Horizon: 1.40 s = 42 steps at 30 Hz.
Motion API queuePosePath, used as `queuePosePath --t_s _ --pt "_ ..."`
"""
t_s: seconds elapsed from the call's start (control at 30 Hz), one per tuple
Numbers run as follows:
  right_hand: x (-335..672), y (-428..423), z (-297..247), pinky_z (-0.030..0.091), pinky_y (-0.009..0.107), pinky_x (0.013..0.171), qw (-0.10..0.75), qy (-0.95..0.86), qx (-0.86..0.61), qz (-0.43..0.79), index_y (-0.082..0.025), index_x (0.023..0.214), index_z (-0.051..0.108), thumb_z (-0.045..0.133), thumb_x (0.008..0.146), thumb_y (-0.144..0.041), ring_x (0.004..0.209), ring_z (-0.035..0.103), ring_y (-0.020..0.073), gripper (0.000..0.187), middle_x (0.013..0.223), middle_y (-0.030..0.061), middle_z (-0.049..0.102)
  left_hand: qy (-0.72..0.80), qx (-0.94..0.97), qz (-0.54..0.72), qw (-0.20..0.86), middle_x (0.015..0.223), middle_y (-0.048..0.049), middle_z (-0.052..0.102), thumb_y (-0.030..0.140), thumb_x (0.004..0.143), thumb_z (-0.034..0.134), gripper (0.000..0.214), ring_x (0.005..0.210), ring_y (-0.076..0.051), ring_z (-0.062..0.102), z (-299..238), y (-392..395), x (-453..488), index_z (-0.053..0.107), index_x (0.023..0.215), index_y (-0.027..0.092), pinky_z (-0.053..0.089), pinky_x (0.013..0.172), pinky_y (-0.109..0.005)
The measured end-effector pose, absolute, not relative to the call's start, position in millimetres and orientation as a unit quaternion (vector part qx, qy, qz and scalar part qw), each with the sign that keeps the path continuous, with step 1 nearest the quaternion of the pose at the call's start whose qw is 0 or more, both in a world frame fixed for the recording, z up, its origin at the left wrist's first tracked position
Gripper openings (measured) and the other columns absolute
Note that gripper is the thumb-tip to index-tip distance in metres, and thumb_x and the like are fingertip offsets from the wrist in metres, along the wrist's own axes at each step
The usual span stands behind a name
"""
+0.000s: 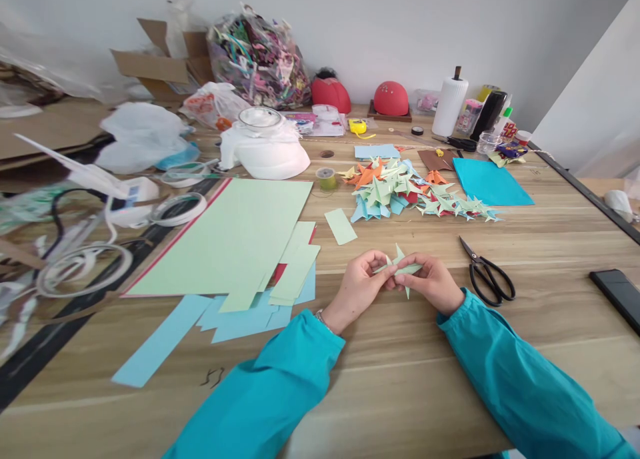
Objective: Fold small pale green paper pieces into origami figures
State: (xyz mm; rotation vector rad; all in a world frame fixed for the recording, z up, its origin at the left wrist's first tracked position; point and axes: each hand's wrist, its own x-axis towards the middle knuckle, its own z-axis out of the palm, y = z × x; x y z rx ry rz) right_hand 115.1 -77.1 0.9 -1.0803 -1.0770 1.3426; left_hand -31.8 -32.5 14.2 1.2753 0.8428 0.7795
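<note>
Both hands meet over the wooden table (400,379) and pinch a small folded pale-green paper figure (400,266) with pointed tips. My left hand (357,287) grips its left side, fingers closed. My right hand (433,282) holds its right side, fingers closed too. Both arms wear teal sleeves. Behind the hands lies a heap of finished folded paper figures (410,189) in green, blue, orange and red.
Black scissors (487,276) lie right of my hands, a dark phone (617,296) further right. Large green sheets (235,236) and blue paper strips (160,342) lie to the left, a blue sheet (490,181) at back right. Tape rolls, bags, boxes and bottles crowd the far edge.
</note>
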Motion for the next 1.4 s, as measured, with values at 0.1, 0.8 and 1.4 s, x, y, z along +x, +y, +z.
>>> queuePosePath --t_s 0.1,0.8,1.4 --pt "114.9 -76.9 1.5 0.051 0.029 0.06 0.526 -0.448 -0.443 0.571 -0.017 0.079 0.061 0.076 0.064 -0.033 0.058 0.063 0.0135 0.027 0.066 0.0011 0.069 0.372 0.566 0.341 0.651 0.054 0.0021 0.059 0.035 0.068 0.069 0.027 0.051 -0.013 0.058 12.8 -31.8 -31.8 0.051 0.074 0.016 0.046 0.054 -0.025" --pt "117.3 -77.0 -1.6 0.05 0.025 0.054 0.543 -0.42 -0.454 0.569 -0.015 0.079 0.062 0.076 0.063 -0.031 0.051 0.062 0.0119 0.027 0.058 -0.0008 0.067 0.35 0.567 0.323 0.672 0.061 -0.0011 0.063 0.036 0.073 0.065 0.025 0.054 -0.012 0.059 13.8 -31.2 -32.4 0.054 0.079 0.014 0.047 0.056 -0.024" --pt "115.0 -79.1 3.9 0.047 0.024 0.05 0.547 -0.411 -0.45 0.574 -0.015 0.08 0.062 0.077 0.06 -0.028 0.049 0.059 0.0107 0.029 0.057 -0.0019 0.065 0.328 0.521 0.301 0.728 0.056 -0.001 0.063 0.03 0.068 0.071 0.027 0.045 -0.011 0.057 11.1 -27.3 -33.4 0.061 0.086 0.012 0.045 0.045 -0.021"
